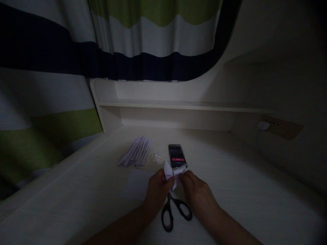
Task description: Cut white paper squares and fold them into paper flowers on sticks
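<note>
A folded piece of white paper (169, 171) with pointed flaps is held up between both hands. My left hand (158, 188) pinches its left side, thumb across the front. On the other side, my right hand (198, 191) grips the paper's right edge with bent fingers. Black-handled scissors (167, 217) lie on the desk just below the paper, handles spread toward me; their blades are mostly hidden. Beside my left hand a flat sheet of white paper (134, 184) rests on the desk, partly covered by that hand.
Rolled or folded paper strips (136, 152) lie in a bundle at the left. Several small white bits (156, 157) are scattered next to them. A lit phone (176, 154) lies behind my hands. A shelf (173, 104) crosses the back; a plug (263, 125) sits in the right wall socket.
</note>
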Action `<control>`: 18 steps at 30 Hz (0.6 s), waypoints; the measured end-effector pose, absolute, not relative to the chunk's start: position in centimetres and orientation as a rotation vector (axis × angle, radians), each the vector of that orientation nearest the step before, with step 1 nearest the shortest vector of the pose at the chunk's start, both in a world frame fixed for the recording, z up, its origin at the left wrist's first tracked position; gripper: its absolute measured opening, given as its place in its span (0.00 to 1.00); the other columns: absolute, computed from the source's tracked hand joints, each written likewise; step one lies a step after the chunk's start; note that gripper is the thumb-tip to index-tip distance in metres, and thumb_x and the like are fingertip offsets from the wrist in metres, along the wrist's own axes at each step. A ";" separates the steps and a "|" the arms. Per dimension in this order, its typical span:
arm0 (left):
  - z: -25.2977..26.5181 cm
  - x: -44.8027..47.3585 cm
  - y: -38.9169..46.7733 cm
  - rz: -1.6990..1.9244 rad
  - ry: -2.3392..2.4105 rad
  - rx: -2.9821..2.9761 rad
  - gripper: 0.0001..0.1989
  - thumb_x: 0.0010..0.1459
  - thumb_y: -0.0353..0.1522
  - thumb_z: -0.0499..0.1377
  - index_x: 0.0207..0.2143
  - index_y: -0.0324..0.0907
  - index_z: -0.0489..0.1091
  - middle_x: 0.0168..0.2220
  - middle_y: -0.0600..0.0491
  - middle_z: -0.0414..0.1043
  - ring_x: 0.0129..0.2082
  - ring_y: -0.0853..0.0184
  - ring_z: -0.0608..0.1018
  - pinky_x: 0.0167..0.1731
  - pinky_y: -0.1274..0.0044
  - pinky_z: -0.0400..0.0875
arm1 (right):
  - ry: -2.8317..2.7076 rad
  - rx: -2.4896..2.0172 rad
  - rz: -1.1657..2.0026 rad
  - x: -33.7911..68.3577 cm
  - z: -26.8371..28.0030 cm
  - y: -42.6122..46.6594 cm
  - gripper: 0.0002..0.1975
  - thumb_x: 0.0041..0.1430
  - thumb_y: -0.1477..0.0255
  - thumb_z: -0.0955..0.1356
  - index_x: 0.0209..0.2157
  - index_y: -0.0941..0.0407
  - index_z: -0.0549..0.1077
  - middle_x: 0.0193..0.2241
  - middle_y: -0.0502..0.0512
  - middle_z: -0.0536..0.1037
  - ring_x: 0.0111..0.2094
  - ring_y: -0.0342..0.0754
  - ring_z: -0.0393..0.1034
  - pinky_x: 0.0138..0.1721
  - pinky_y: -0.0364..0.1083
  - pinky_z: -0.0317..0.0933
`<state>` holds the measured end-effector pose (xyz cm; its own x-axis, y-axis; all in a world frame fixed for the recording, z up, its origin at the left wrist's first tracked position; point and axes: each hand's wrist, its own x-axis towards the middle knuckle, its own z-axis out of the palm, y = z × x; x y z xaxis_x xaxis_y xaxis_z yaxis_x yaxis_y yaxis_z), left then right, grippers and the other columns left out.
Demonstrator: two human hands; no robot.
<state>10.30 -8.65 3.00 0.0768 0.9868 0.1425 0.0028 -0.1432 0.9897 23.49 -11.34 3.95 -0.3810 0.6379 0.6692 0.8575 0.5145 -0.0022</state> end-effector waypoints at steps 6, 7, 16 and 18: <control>2.2 10.3 -8.6 1.258 1.082 1.397 0.07 0.44 0.33 0.56 0.27 0.39 0.67 0.22 0.55 0.69 0.23 0.70 0.69 0.22 0.81 0.60 | -2.116 -1.347 -0.592 23.1 4.0 -11.5 0.10 0.55 0.81 0.55 0.29 0.59 0.64 0.24 0.58 0.70 0.21 0.47 0.66 0.20 0.44 0.62; 2.0 10.2 -8.6 1.264 1.105 1.419 0.06 0.44 0.33 0.56 0.26 0.39 0.67 0.22 0.55 0.69 0.22 0.70 0.68 0.22 0.81 0.59 | -2.115 -1.354 -0.619 23.0 4.0 -11.5 0.11 0.56 0.81 0.54 0.29 0.59 0.64 0.23 0.58 0.70 0.20 0.47 0.66 0.20 0.43 0.61; 2.9 10.1 -9.2 1.229 1.368 1.694 0.09 0.46 0.35 0.54 0.19 0.41 0.59 0.17 0.59 0.61 0.19 0.73 0.65 0.19 0.82 0.55 | -2.094 -1.569 -0.467 22.1 4.1 -12.0 0.10 0.57 0.78 0.54 0.28 0.59 0.64 0.21 0.56 0.72 0.18 0.47 0.69 0.16 0.42 0.54; 3.2 10.1 -9.4 1.214 1.373 1.740 0.09 0.47 0.35 0.53 0.19 0.41 0.59 0.17 0.59 0.63 0.20 0.73 0.66 0.20 0.82 0.57 | -2.093 -1.614 -0.320 22.0 4.2 -12.2 0.09 0.57 0.76 0.56 0.28 0.59 0.64 0.22 0.57 0.73 0.19 0.48 0.69 0.17 0.42 0.54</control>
<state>10.07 -9.38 3.15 0.0446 0.9567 0.2876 0.4028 -0.2807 0.8712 22.02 -12.16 4.21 -0.1940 0.8442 0.4997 0.9549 0.2793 -0.1011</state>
